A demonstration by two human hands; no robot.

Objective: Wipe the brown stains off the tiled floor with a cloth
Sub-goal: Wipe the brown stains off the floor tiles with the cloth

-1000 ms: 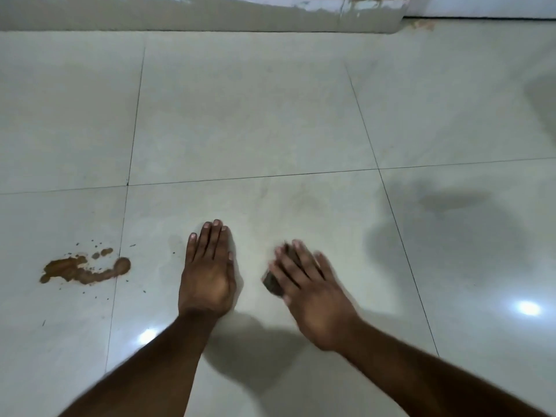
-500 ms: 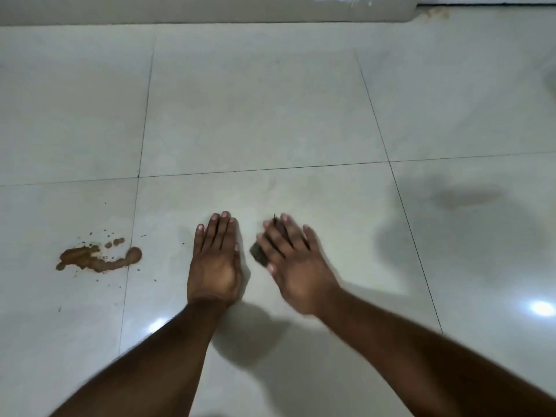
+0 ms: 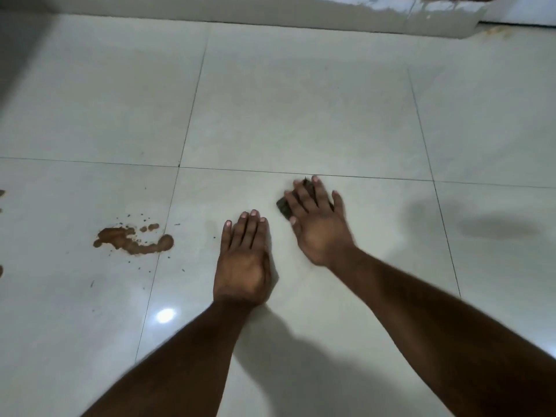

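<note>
A brown stain (image 3: 132, 240) with small specks around it lies on the pale tiled floor (image 3: 301, 100), left of both hands. My left hand (image 3: 243, 261) rests flat on the tile, fingers straight and together, about a hand's width right of the stain. My right hand (image 3: 317, 221) presses a small dark cloth (image 3: 282, 207) onto the floor with straight fingers; only the cloth's left edge and a tip between the fingers show. The cloth sits just below a grout line.
A low white ledge (image 3: 331, 16) runs along the top of the view, with a faint brownish mark (image 3: 496, 33) at its right end. More brown marks (image 3: 1, 194) show at the far left edge. Glare spot (image 3: 165, 315) near my left forearm.
My right hand has slid the cloth forward and to the right, up to the grout line. My left hand stays flat in place. The view has shifted, so the stain sits further right.
</note>
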